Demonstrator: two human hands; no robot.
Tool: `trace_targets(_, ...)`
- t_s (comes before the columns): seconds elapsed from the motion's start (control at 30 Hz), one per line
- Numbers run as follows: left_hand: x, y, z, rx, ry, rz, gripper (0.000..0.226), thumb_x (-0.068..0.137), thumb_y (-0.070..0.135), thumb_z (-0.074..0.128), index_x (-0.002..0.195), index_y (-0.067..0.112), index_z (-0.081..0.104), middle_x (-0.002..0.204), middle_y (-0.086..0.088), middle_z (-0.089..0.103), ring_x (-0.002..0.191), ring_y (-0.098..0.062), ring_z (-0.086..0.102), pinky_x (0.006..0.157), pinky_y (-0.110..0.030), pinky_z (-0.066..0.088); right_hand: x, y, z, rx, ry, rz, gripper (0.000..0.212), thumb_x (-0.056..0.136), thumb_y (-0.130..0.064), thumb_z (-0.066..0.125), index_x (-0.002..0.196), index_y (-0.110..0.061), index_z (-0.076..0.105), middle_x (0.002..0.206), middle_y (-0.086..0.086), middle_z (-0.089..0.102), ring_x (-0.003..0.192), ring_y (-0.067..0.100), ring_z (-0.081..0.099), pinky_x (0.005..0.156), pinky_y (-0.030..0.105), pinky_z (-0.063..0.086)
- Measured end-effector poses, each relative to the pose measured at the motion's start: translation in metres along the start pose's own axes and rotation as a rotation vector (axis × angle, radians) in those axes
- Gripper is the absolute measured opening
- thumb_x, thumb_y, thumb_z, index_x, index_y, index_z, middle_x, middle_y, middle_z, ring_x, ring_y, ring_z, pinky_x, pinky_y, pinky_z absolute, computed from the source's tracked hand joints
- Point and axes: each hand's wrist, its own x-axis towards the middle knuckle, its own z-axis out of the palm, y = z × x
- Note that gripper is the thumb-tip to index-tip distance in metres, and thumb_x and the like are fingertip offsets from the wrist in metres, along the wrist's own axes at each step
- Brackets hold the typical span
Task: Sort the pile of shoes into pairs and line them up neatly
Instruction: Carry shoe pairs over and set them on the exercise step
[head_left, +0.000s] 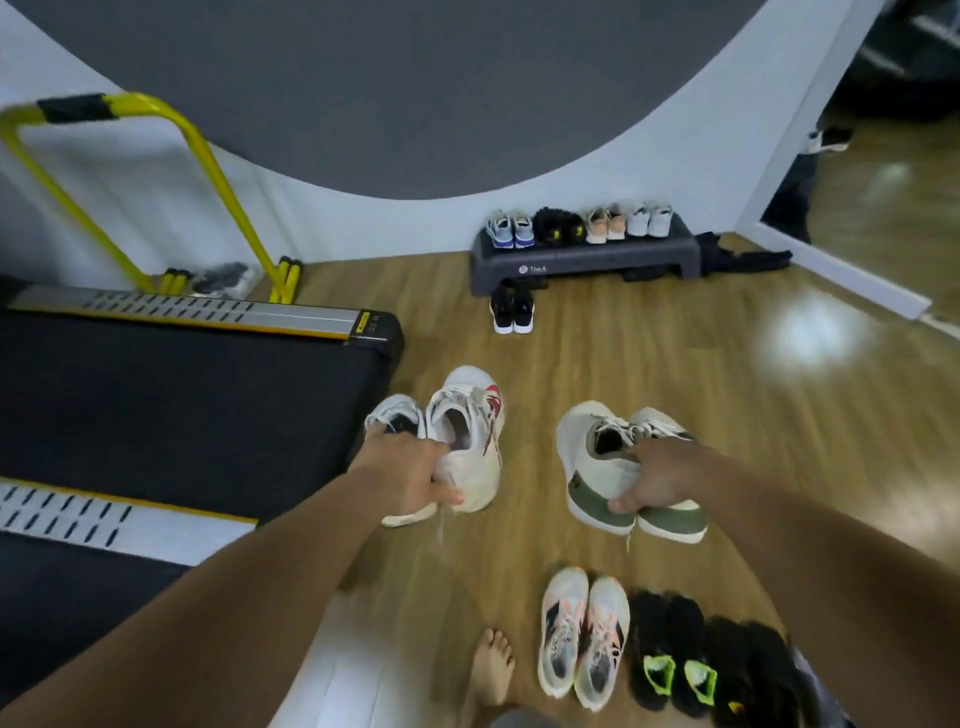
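The left hand (410, 473) grips two white sneakers (467, 431) by their heel collars, fingers curled round them; one shows red side markings. The right hand (657, 478) grips two white-and-olive sneakers (597, 467) the same way. Both sets are held above the floor, toes pointing away from the person, well apart from each other.

Below the right forearm, a white pair with peach laces (582, 639) stands side by side on the floor. Just beside it lie black shoes with neon-green insoles (675, 654). A bare foot (491, 670) rests next to the white pair.

Against the far wall, a dark step platform (587, 262) carries four pairs in a row: blue-white (511, 228), black (558, 226), peach (605, 224) and pale grey (649, 219). A black pair with white soles (511, 312) stands on the floor just in front of it.

The surface is a wooden floor (675, 364). A treadmill (182, 405) with a yellow handrail (208, 156) occupies the left side.
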Motion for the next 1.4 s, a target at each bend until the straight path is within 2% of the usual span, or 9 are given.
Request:
trace_targets(0.23,0.106,-0.056,-0.029,-0.080,-0.013,0.045,0.058,0.078,0.072,0.054,0.124,0.036,0.056,0.106,0.007,0.070,0.111,-0.020,0.058,0.109,-0.047,0.024,0.088,-0.018,-0.064,0.028,-0.026,0.052,0.111,0.053,-0.079,0.068,0.146,-0.026,0.039,0.144,-0.004,0.046,0.126,0.021,0.050,0.099,0.037,0.045)
trace_targets(0.37,0.166,-0.083,-0.040,-0.060,-0.029,0.083,0.055,0.076,0.072,0.055,0.118,0.036,0.058,0.105,0.006,0.070,0.108,-0.020,0.059,0.106,-0.047,0.026,0.127,-0.023,-0.091,0.068,-0.014,0.056,0.119,0.048,-0.082,0.064,0.150,-0.030,0.030,0.154,-0.007,0.035,0.136,0.023,0.041,0.103,0.039,0.041)
trace_targets(0.53,0.255,-0.117,-0.050,-0.029,-0.048,0.137,0.040,0.076,0.068,0.052,0.093,0.033,0.059,0.094,0.008,0.068,0.094,-0.018,0.061,0.097,-0.046,0.032,0.180,-0.043,-0.125,-0.052,0.075,0.078,0.101,0.052,-0.082,0.061,0.141,-0.039,0.041,0.144,-0.011,0.045,0.132,0.019,0.044,0.096,0.036,0.043)
trace_targets(0.67,0.324,-0.150,-0.066,-0.035,-0.063,0.177,0.034,0.080,0.063,0.056,0.096,0.034,0.060,0.095,0.007,0.068,0.093,-0.018,0.062,0.089,-0.041,0.040,0.221,-0.058,-0.157,-0.057,0.055,0.121,0.088,0.053,-0.084,0.057,0.134,-0.049,0.046,0.141,-0.014,0.049,0.129,0.018,0.047,0.091,0.034,0.041)
trace_targets(0.8,0.386,-0.168,-0.092,-0.049,-0.084,0.209,0.024,0.079,0.054,0.064,0.089,0.033,0.057,0.092,0.004,0.068,0.083,-0.017,0.061,0.076,-0.035,0.048,0.254,-0.063,-0.193,-0.027,0.058,0.151,0.080,0.060,-0.081,0.060,0.132,-0.048,0.048,0.131,-0.013,0.057,0.121,0.017,0.053,0.085,0.033,0.041)
trace_targets(0.87,0.413,-0.168,-0.105,-0.077,-0.098,0.212,0.027,0.078,0.056,0.062,0.091,0.032,0.057,0.092,0.001,0.066,0.085,-0.019,0.061,0.075,-0.036,0.050,0.271,-0.061,-0.211,-0.025,0.058,0.164,0.080,0.059,-0.083,0.059,0.131,-0.050,0.048,0.128,-0.013,0.058,0.118,0.017,0.055,0.080,0.032,0.042)
trace_targets(1.07,0.501,-0.152,-0.127,-0.096,-0.124,0.260,0.043,0.078,0.069,0.055,0.102,0.033,0.061,0.096,0.004,0.066,0.087,-0.017,0.060,0.072,-0.033,0.048,0.342,-0.020,-0.255,0.008,0.037,0.151,0.074,0.062,-0.078,0.063,0.128,-0.047,0.053,0.122,-0.012,0.062,0.114,0.017,0.057,0.085,0.033,0.049)
trace_targets(1.2,0.565,-0.127,-0.138,-0.093,-0.122,0.257,0.042,0.077,0.070,0.057,0.094,0.032,0.062,0.089,0.008,0.067,0.083,-0.012,0.060,0.070,-0.032,0.044,0.401,0.020,-0.277,0.002,0.007,0.095,0.073,0.065,-0.076,0.063,0.131,-0.045,0.051,0.122,-0.011,0.063,0.114,0.017,0.057,0.082,0.033,0.047)
trace_targets(1.4,0.663,-0.071,-0.172,-0.162,-0.156,0.196,0.037,0.080,0.068,0.058,0.096,0.035,0.062,0.099,0.010,0.068,0.093,-0.012,0.060,0.084,-0.033,0.039,0.485,0.101,-0.330,-0.012,-0.054,0.007,0.069,0.067,-0.072,0.064,0.128,-0.039,0.056,0.112,-0.008,0.066,0.106,0.017,0.060,0.080,0.030,0.047)
